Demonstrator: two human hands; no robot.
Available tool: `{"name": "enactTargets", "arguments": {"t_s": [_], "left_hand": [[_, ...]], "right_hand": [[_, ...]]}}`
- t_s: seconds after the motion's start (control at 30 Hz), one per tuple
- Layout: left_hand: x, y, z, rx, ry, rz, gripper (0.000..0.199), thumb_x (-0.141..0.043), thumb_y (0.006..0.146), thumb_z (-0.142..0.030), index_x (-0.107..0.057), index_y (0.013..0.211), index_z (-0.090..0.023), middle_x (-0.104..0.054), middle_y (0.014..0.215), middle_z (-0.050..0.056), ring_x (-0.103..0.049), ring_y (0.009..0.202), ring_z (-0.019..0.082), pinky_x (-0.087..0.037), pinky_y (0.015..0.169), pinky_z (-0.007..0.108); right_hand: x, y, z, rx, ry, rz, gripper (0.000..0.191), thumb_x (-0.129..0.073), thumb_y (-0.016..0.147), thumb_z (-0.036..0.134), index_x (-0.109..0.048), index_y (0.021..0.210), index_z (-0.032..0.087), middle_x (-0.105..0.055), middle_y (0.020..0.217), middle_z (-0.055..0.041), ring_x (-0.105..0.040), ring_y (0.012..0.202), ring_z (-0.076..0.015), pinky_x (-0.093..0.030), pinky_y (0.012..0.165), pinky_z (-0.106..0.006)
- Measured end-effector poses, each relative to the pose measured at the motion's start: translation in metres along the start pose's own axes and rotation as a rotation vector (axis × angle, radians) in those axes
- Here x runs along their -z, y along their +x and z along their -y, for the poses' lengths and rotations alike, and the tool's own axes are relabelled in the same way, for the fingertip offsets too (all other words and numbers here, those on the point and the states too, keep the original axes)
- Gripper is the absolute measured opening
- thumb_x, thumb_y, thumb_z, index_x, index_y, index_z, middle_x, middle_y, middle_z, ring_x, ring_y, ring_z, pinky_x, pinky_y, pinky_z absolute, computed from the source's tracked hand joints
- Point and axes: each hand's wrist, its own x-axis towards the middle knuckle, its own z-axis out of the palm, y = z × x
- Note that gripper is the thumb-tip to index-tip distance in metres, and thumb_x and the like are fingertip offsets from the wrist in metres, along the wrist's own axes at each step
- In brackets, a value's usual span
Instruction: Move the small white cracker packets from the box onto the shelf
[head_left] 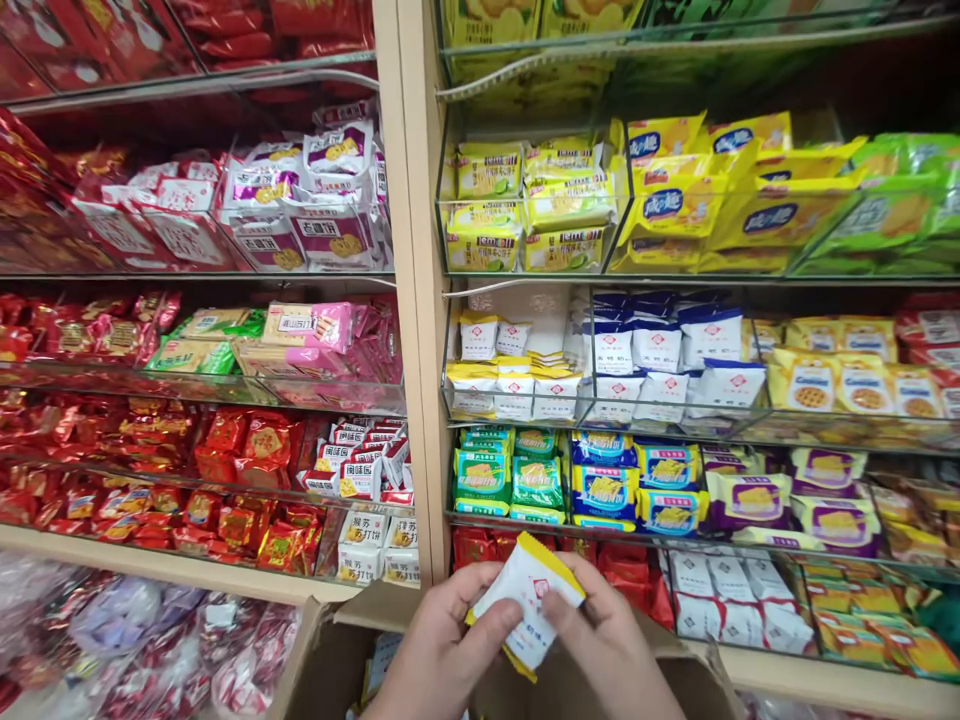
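Note:
Between both hands, a small white snack packet (534,625) with yellow crimped ends and a red emblem is held tilted, its printed face toward me. My left hand (454,640) grips its left edge, with the thumb lying on the front. On the other side, my right hand (596,630) pinches the right edge, thumb pressed near the emblem. Under the hands stands an open cardboard box (337,650); part of a packet (382,660) shows inside it, while my forearms hide much of the rest.
Glass-fronted shelves (525,520) packed with wrapped snacks rise ahead, split by a wooden upright (420,300). Similar white-and-yellow packets (514,385) fill a middle right compartment, beside white-and-blue packets (660,350). Clear plastic bags (150,630) lie at lower left.

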Motion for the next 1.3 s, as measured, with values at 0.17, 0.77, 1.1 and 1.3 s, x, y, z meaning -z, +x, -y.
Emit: {"name": "enactTargets", "arguments": {"t_s": [0.17,0.77,1.1,1.3], "left_hand": [[0.034,0.0,-0.013,-0.096,0.291,-0.058,0.04,-0.046,0.082,-0.045,-0.054,0.112,-0.02,-0.065,0.098,0.005,-0.06,0.086,0.018,-0.048,0.078,0.027],[0.096,0.012,0.054,0.079,0.831,-0.114,0.016,-0.045,0.08,-0.027,-0.06,0.081,-0.022,-0.063,0.077,0.0,-0.057,0.074,0.015,-0.039,0.066,0.02],[0.097,0.01,0.054,0.14,0.846,-0.094,0.015,-0.046,0.08,-0.03,-0.059,0.084,-0.025,-0.063,0.083,0.0,-0.056,0.08,0.016,-0.038,0.069,0.021],[0.095,0.009,0.051,0.185,0.869,-0.094,0.02,-0.044,0.081,-0.034,-0.061,0.088,-0.025,-0.063,0.087,0.002,-0.056,0.086,0.018,-0.039,0.072,0.022]], "right_hand": [[0.014,0.014,0.034,0.265,-0.398,0.053,0.037,-0.057,0.073,0.045,-0.049,0.102,0.023,-0.064,0.094,-0.0063,-0.06,0.082,-0.0199,-0.048,0.069,-0.03],[-0.018,0.241,0.167,0.575,-1.393,-0.327,0.034,-0.053,0.071,0.012,-0.055,0.105,0.008,-0.056,0.098,-0.0189,-0.057,0.088,-0.025,-0.043,0.075,-0.031],[-0.004,0.256,0.154,0.641,-1.481,-0.225,0.028,-0.048,0.075,0.016,-0.061,0.1,0.015,-0.061,0.101,-0.0122,-0.054,0.097,-0.0243,-0.04,0.085,-0.032],[-0.009,0.251,0.154,0.624,-1.444,-0.328,0.042,-0.047,0.072,0.016,-0.052,0.114,0.014,-0.057,0.107,-0.0161,-0.049,0.102,-0.0304,-0.04,0.085,-0.039]]}}
